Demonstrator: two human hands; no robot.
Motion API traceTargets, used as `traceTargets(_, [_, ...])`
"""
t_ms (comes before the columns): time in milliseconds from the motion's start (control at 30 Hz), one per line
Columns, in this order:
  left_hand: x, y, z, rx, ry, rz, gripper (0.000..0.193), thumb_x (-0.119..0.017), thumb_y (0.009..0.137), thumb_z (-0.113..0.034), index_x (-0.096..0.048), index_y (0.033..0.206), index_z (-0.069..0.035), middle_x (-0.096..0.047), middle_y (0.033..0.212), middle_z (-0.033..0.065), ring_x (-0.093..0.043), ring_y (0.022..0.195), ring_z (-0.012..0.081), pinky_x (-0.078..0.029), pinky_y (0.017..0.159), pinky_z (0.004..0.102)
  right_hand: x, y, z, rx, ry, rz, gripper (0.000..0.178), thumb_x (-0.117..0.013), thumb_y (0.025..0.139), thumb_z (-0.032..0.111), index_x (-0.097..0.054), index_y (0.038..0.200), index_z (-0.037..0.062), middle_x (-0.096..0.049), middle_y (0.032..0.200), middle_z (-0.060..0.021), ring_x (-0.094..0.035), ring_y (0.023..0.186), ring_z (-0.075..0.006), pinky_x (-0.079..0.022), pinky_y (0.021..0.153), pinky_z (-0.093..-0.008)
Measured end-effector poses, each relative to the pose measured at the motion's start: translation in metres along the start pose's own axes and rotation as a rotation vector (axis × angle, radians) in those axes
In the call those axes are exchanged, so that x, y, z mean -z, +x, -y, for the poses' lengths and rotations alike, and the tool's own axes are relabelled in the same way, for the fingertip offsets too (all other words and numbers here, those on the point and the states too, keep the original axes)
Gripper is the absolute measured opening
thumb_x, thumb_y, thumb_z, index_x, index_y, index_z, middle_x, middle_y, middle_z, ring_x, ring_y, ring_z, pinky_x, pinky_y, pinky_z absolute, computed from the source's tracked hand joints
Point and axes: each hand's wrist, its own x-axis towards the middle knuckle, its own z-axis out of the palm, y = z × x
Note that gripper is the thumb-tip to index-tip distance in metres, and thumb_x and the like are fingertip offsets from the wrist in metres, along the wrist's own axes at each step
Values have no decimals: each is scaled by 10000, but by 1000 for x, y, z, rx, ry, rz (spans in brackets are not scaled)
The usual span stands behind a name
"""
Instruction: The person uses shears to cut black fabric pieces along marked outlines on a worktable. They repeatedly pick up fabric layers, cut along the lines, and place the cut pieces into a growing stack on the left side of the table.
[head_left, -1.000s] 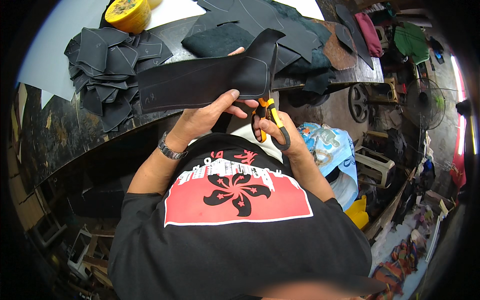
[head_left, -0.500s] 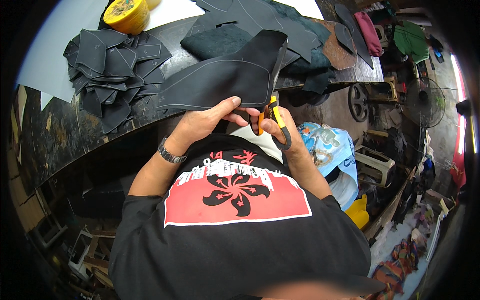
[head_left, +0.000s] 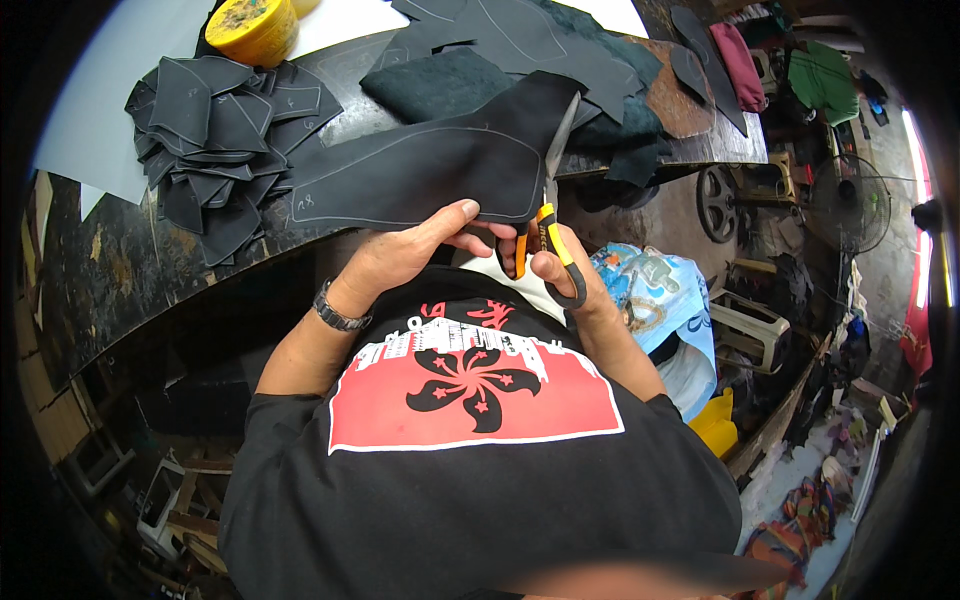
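Note:
My left hand (head_left: 410, 248) pinches the near edge of a black leather sheet (head_left: 400, 175), thumb on top. A pale drawn outline runs around the sheet, which spreads over the front of the bench. In my right hand (head_left: 575, 275) is a pair of scissors (head_left: 547, 225) with black, yellow and orange handles. Their metal blades point away from me at the sheet's right end, and the upper blade shows beside the leather. Part of the lower blade is hidden by the sheet. The fingers of my left hand come close to the scissor handles.
A heap of cut black pieces with pale outlines (head_left: 205, 140) lies on the dark bench (head_left: 100, 285) to the left. Behind it stands a yellow tub (head_left: 250, 30). More dark leather (head_left: 520, 45) covers the far side. A patterned blue cloth (head_left: 660, 300) hangs at my right, with a fan (head_left: 850, 205) beyond.
The leather sheet has shifted slightly left and lies flatter, showing more of its left end. The scissor blades have spread wider, and the handles have moved apart.

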Motion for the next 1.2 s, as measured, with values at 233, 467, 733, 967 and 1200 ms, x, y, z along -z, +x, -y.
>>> traceTargets(233, [3,-1,-3,16,1,-11,352,-418,1025,-197,-590,1181,68,-675,1071,168,-657,832,162,-530,789,265,1,-3,-3,-111,45,-59,484,-761,801,448,-567,885,13,-546,669,-6,-519,577,-75,-418,537,-210])
traceTargets(467, [18,-1,-9,110,-18,-6,392,-382,1031,-226,-579,1201,68,-657,1126,189,-641,888,155,-491,860,258,2,-8,-2,-194,72,-94,347,-778,812,297,-563,790,25,-510,557,13,-469,450,-55,-379,427,-199])
traceTargets(733, [44,-1,-25,210,16,39,368,-415,1013,-205,-599,1157,78,-670,1084,209,-661,848,188,-515,829,275,7,-15,9,-318,64,-34,276,-764,812,238,-581,751,41,-505,529,13,-460,418,-55,-367,402,-195])
traceTargets(967, [68,-5,-45,165,-33,-12,282,-579,917,-128,-603,1104,81,-683,1029,184,-686,860,217,-568,739,297,13,-21,21,-498,-71,105,341,-736,799,313,-583,740,15,-520,556,-6,-475,428,-61,-366,397,-187])
traceTargets(1200, [45,16,-33,-385,74,-516,718,-639,882,-29,-225,1468,-70,-617,1119,138,-651,948,150,-571,765,276,5,-16,18,-449,-48,3,340,-710,815,329,-573,741,27,-522,584,-15,-476,441,-62,-373,400,-187])
